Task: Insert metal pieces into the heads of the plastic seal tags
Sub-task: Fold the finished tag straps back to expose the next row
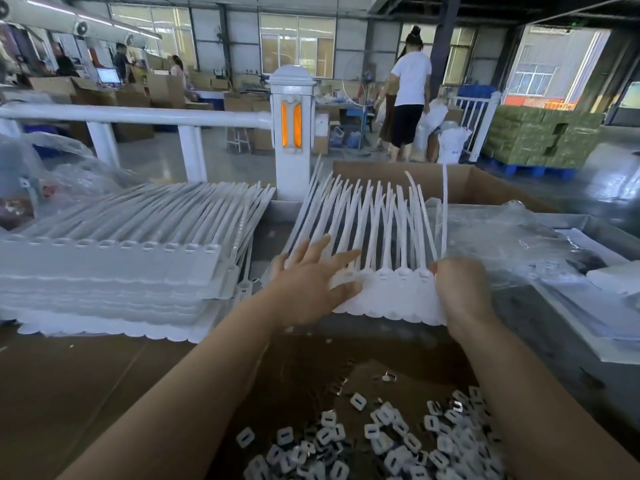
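Behind the bench (pixel 540 308) stretches a factory hall with windows, cartons, a white railing and a person in a white top walking away. On the bench a joined strip of white plastic seal tags (pixel 388 289) lies ahead of the person, its long thin tails fanning up and away towards an open brown cardboard carton (pixel 485 185). The left hand (pixel 311 289) rests on the strip's left part with fingers spread and straight, pressing it flat. The right hand (pixel 460 289) grips the strip's right edge, fingers curled round it. To the left a tall stack of similar white tag strips (pixel 110 278) waits. Nearest the camera, a shallow cardboard tray (pixel 294 362) holds a heap of small square metal pieces with a central slot (pixel 391 441).

The step in hand looks like squaring the strip up before loading. It would go best with the row of heads lying level and facing up, near the tray, so each piece can be dropped in without reaching far. Keeping one hand on the strip should stop the springy tails from dragging it round.

Both hands cover several heads, so whether any already hold metal cannot be told. The tray's near edge is cut off, and the pieces there are blurred.
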